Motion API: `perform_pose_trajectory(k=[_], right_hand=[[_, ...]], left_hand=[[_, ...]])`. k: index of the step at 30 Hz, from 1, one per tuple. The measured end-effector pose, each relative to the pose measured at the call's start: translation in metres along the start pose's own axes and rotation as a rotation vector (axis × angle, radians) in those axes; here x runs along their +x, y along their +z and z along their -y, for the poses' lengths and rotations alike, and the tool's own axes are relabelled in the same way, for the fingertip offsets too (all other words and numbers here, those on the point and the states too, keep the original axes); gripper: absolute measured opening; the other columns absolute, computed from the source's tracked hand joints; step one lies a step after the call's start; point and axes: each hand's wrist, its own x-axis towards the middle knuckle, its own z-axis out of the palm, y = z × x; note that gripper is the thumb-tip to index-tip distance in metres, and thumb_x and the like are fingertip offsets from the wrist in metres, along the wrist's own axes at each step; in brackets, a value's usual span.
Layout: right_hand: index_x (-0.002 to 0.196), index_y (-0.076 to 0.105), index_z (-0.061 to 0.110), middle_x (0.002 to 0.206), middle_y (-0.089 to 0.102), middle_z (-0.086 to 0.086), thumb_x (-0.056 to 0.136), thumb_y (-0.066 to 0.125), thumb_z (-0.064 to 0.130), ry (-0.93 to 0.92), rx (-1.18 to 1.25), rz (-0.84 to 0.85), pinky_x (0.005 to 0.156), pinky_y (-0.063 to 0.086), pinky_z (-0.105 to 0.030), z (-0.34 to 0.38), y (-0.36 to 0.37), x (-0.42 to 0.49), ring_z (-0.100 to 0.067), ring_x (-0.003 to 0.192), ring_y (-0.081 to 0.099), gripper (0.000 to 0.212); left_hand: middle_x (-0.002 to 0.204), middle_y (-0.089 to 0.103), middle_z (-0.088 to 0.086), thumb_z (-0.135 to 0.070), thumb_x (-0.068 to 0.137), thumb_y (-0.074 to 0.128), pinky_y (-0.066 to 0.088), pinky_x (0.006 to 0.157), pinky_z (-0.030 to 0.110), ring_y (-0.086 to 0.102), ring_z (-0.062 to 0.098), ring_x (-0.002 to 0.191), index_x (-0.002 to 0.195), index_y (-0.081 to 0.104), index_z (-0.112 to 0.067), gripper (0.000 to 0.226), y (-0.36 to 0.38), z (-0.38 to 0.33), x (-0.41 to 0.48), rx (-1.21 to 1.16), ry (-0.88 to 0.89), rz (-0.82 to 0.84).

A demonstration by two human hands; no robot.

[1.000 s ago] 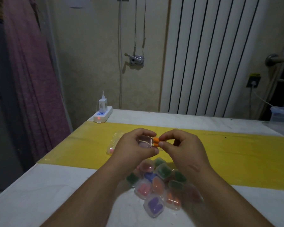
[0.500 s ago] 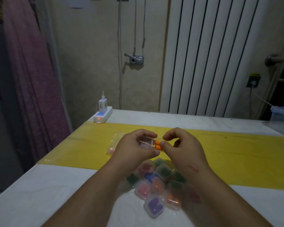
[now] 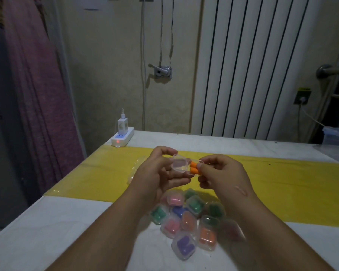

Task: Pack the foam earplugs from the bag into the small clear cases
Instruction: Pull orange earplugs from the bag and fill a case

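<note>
Both hands hold a small clear hinged case (image 3: 181,163) above the yellow strip. My left hand (image 3: 159,173) grips its open lid half from the left. My right hand (image 3: 221,173) pinches the other half, where two orange earplugs (image 3: 193,167) lie side by side. A pile of several shut clear cases (image 3: 192,222) with pink, green, blue, orange and purple earplugs lies on the table below my hands. The clear plastic bag (image 3: 135,169) lies on the yellow strip, mostly hidden behind my left hand.
A white table (image 3: 47,231) carries a yellow strip (image 3: 292,188) across its middle. A white power strip with a charger (image 3: 122,135) sits at the far left edge. A clear bin (image 3: 337,139) stands at the far right. A radiator and a wall rise behind.
The case has swung open wider and its lid now faces me. The two orange earplugs have gone from my right fingertips into the case half. Both hands rose slightly.
</note>
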Motion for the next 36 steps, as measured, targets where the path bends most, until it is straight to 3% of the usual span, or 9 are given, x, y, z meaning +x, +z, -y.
perform_pose_trajectory(k=[3, 8, 12, 18, 23, 27, 29, 32, 36], right_hand=[[0.091, 0.068, 0.009, 0.075, 0.068, -0.008, 0.086, 0.07, 0.014, 0.012, 0.03, -0.008, 0.054, 0.052, -0.026, 0.001, -0.001, -0.001, -0.013, 0.058, 0.061, 0.008], [0.091, 0.07, 0.008, 0.073, 0.067, -0.009, 0.088, 0.069, 0.013, 0.048, 0.133, 0.034, 0.058, 0.054, -0.028, 0.002, 0.002, -0.001, -0.015, 0.059, 0.062, 0.005], [0.089, 0.07, 0.007, 0.073, 0.068, -0.013, 0.098, 0.054, 0.025, 0.084, 0.211, 0.068, 0.061, 0.055, -0.033, 0.006, 0.003, -0.003, -0.019, 0.062, 0.061, 0.026], [0.083, 0.075, 0.012, 0.073, 0.074, -0.004, 0.079, 0.077, 0.027, 0.023, 0.016, 0.137, 0.063, 0.055, -0.029, 0.005, -0.001, -0.005, -0.014, 0.065, 0.064, 0.016], [0.084, 0.073, 0.007, 0.069, 0.071, -0.006, 0.084, 0.074, 0.019, -0.004, -0.127, 0.014, 0.055, 0.052, -0.026, 0.003, -0.01, 0.004, -0.013, 0.057, 0.062, 0.012], [0.078, 0.07, 0.016, 0.059, 0.069, 0.013, 0.082, 0.075, 0.026, -0.011, -0.389, 0.007, 0.062, 0.049, -0.03, -0.003, -0.021, 0.008, 0.001, 0.06, 0.063, 0.012], [0.074, 0.07, 0.021, 0.067, 0.071, 0.01, 0.079, 0.077, 0.033, 0.037, -0.576, 0.01, 0.071, 0.054, -0.034, -0.011, -0.022, 0.011, -0.009, 0.071, 0.066, 0.015], [0.086, 0.065, 0.026, 0.083, 0.07, 0.005, 0.076, 0.076, 0.04, 0.125, -0.778, -0.005, 0.074, 0.055, -0.035, -0.018, -0.022, 0.013, -0.017, 0.079, 0.065, 0.02], [0.081, 0.062, 0.026, 0.085, 0.069, 0.004, 0.077, 0.073, 0.043, 0.157, -0.896, 0.011, 0.073, 0.057, -0.034, -0.02, -0.02, 0.013, -0.02, 0.08, 0.065, 0.02]], left_hand=[[0.11, 0.067, 0.029, 0.001, 0.097, 0.037, 0.058, 0.085, 0.044, 0.068, 0.041, 0.096, 0.113, 0.061, -0.01, 0.03, -0.004, 0.003, 0.001, -0.013, 0.013, 0.073], [0.111, 0.072, 0.009, 0.001, 0.088, 0.062, 0.058, 0.084, 0.035, 0.071, 0.026, 0.099, 0.115, 0.069, -0.017, 0.033, -0.003, 0.008, 0.002, 0.226, 0.096, 0.052], [0.11, 0.072, 0.006, 0.0, 0.083, 0.07, 0.058, 0.079, 0.032, 0.071, 0.024, 0.098, 0.115, 0.068, -0.016, 0.035, -0.004, 0.009, 0.003, 0.294, 0.126, -0.018], [0.103, 0.073, 0.003, 0.001, 0.077, 0.075, 0.06, 0.079, 0.036, 0.071, 0.022, 0.094, 0.111, 0.068, -0.016, 0.038, -0.003, 0.007, 0.002, 0.359, 0.155, -0.029], [0.096, 0.074, -0.001, 0.0, 0.082, 0.069, 0.054, 0.064, 0.025, 0.068, 0.014, 0.083, 0.098, 0.072, -0.02, 0.025, -0.007, 0.007, 0.006, 0.401, 0.197, -0.158], [0.089, 0.074, -0.002, -0.002, 0.082, 0.069, 0.048, 0.062, 0.028, 0.063, 0.013, 0.078, 0.091, 0.073, -0.021, 0.022, -0.01, 0.008, 0.009, 0.443, 0.218, -0.242], [0.087, 0.073, -0.004, -0.003, 0.082, 0.07, 0.051, 0.064, 0.033, 0.064, 0.017, 0.079, 0.088, 0.073, -0.024, 0.022, -0.011, 0.011, 0.011, 0.503, 0.238, -0.283], [0.088, 0.068, -0.015, -0.003, 0.082, 0.065, 0.055, 0.074, 0.035, 0.062, 0.016, 0.086, 0.09, 0.071, -0.03, 0.028, -0.014, 0.014, 0.012, 0.769, 0.288, -0.366], [0.107, 0.056, -0.021, 0.001, 0.075, 0.064, 0.035, 0.09, 0.023, 0.043, 0.006, 0.114, 0.111, 0.066, -0.037, 0.052, -0.018, 0.015, 0.012, 1.249, 0.32, -0.384]])
